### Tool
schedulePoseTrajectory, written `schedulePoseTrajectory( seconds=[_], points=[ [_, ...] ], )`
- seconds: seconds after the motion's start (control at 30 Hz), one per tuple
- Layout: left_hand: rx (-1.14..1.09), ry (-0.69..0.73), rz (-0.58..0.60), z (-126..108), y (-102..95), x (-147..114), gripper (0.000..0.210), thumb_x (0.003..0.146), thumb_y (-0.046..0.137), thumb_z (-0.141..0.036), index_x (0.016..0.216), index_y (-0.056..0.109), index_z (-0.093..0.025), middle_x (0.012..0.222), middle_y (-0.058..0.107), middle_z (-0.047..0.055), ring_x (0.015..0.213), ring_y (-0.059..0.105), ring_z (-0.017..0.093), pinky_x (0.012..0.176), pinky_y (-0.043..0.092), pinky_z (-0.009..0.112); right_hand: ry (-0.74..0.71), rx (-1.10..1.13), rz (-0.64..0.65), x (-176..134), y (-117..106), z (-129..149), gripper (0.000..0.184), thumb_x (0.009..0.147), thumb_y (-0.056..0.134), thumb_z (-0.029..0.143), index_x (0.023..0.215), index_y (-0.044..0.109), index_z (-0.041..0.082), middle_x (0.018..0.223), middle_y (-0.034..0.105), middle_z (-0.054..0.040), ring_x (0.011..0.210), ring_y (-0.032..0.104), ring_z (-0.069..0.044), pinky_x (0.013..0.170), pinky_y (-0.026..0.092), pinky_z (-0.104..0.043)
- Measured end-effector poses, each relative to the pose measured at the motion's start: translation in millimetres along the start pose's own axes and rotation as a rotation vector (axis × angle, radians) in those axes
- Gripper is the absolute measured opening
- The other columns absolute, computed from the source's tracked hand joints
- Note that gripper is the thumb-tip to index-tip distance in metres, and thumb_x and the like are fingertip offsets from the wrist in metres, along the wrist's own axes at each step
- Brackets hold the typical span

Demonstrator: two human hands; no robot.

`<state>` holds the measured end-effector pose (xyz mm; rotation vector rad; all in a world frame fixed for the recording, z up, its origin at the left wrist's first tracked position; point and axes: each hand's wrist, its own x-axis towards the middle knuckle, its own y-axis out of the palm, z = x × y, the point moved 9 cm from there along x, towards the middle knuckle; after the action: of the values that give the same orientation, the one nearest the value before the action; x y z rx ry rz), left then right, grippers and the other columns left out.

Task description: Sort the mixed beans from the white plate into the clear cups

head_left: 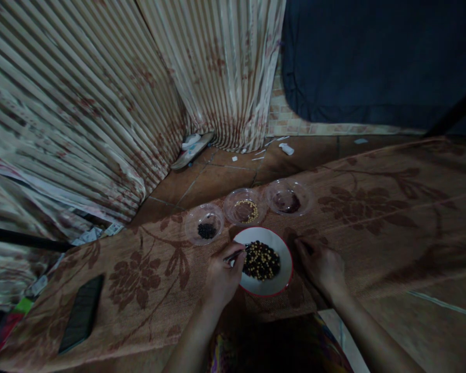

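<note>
My left hand (pixel 225 274) is closed in a pinch on slim metal tweezers (pixel 235 255), their tip over the left side of a white bowl (pixel 283 280) with a red rim. Inside the bowl lies a mix of black and yellow beans (pixel 262 261). My right hand (pixel 322 267) rests on the cloth just right of the bowl, fingers apart and holding nothing visible. Behind the bowl stand three clear plastic bowls: the left one (pixel 192 228) has black beans, the middle one (pixel 230 207) yellow beans, the right one (pixel 305 199) dark red beans.
A brown flowered cloth (pixel 357 243) covers the long narrow table. On its left end lies a dark phone (pixel 81 313). Striped curtains (pixel 81 93) hang beyond, with a shoe (pixel 192 151) and white scraps (pixel 286 149) on the tiled floor.
</note>
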<state>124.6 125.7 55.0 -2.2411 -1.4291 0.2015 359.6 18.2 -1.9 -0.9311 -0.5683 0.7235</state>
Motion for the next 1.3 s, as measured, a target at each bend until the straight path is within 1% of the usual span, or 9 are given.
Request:
schedulePoseTrajectory(
  seconds=[0.3,0.53,0.77,0.87,0.97,1.03,1.13,1.2,1.3],
  points=[
    [0.021,0.015,-0.006,-4.0,-0.9,-0.2,0.011,0.085,0.061,-0.022,0.088,0.072,-0.021,0.087,0.074,0.002,0.079,0.069,0.015,0.072,0.056,0.022,0.009,-0.02,0.016,0.6,2.6,-1.8,0.032,0.093,0.047,0.041,0.099,0.075,0.026,0.094,0.076,-0.0063,0.078,0.071,-0.021,0.061,0.043,-0.026],
    [0.037,0.032,-0.02,-4.3,-2.7,-0.1,0.011,0.085,0.061,-0.022,0.087,0.072,-0.02,0.084,0.073,0.001,0.077,0.069,0.014,0.07,0.055,0.021,0.004,-0.014,0.009,0.7,2.6,-1.5,0.031,0.093,0.048,0.041,0.099,0.075,0.026,0.097,0.076,-0.0057,0.082,0.071,-0.022,0.064,0.045,-0.027],
    [-0.038,0.012,-0.067,-14.3,-17.1,1.4,0.011,0.085,0.062,-0.023,0.09,0.072,-0.02,0.088,0.073,0.002,0.079,0.069,0.014,0.071,0.055,0.02,0.007,-0.023,0.021,0.3,4.4,-2.6,0.031,0.094,0.047,0.042,0.1,0.073,0.027,0.098,0.076,-0.0046,0.083,0.072,-0.024,0.065,0.045,-0.028],
    [-0.082,0.027,-0.118,-21.0,-28.3,15.3,0.013,0.085,0.063,-0.024,0.092,0.072,-0.019,0.091,0.073,0.002,0.082,0.069,0.014,0.074,0.055,0.021,-0.012,-0.028,0.028,-0.2,4.7,-1.4,0.032,0.094,0.046,0.042,0.1,0.073,0.027,0.096,0.076,-0.0047,0.081,0.072,-0.023,0.063,0.045,-0.028],
    [-0.08,0.07,-0.161,-23.5,-35.8,41.1,0.013,0.084,0.063,-0.024,0.091,0.072,-0.018,0.091,0.074,0.004,0.082,0.07,0.015,0.075,0.056,0.023,-0.033,-0.038,0.018,-1.0,4.0,-1.0,0.032,0.095,0.045,0.041,0.099,0.073,0.026,0.094,0.076,-0.0054,0.08,0.072,-0.023,0.063,0.046,-0.027],
    [-0.063,0.101,-0.197,-20.7,-38.9,59.9,0.012,0.082,0.064,-0.021,0.09,0.073,-0.017,0.089,0.075,0.005,0.081,0.071,0.016,0.075,0.056,0.025,-0.046,-0.05,0.013,-1.5,4.4,-1.5,0.032,0.095,0.045,0.04,0.1,0.073,0.025,0.095,0.076,-0.0061,0.078,0.072,-0.023,0.062,0.046,-0.028],
    [-0.008,0.091,-0.194,-9.8,-36.4,81.1,0.013,0.082,0.061,-0.019,0.087,0.073,-0.017,0.088,0.075,0.005,0.078,0.071,0.017,0.072,0.057,0.027,-0.031,-0.085,0.047,-1.4,9.5,-5.8,0.036,0.095,0.043,0.043,0.104,0.072,0.025,0.093,0.076,-0.007,0.074,0.072,-0.025,0.06,0.046,-0.029],
    [0.002,0.086,-0.203,-5.2,-36.0,85.0,0.012,0.082,0.061,-0.018,0.085,0.073,-0.017,0.088,0.075,0.005,0.079,0.071,0.017,0.074,0.057,0.028,-0.033,-0.09,0.065,-1.1,12.5,-7.1,0.037,0.095,0.042,0.044,0.105,0.072,0.025,0.094,0.076,-0.0074,0.076,0.072,-0.025,0.061,0.047,-0.029],
    [-0.014,0.072,-0.21,-4.9,-37.5,76.2,0.012,0.081,0.062,-0.017,0.084,0.073,-0.017,0.088,0.075,0.005,0.081,0.071,0.018,0.079,0.056,0.029,-0.03,-0.088,0.065,-0.1,13.4,-8.0,0.037,0.095,0.043,0.043,0.107,0.072,0.024,0.101,0.075,-0.0084,0.079,0.072,-0.025,0.062,0.047,-0.029]
  ],
)
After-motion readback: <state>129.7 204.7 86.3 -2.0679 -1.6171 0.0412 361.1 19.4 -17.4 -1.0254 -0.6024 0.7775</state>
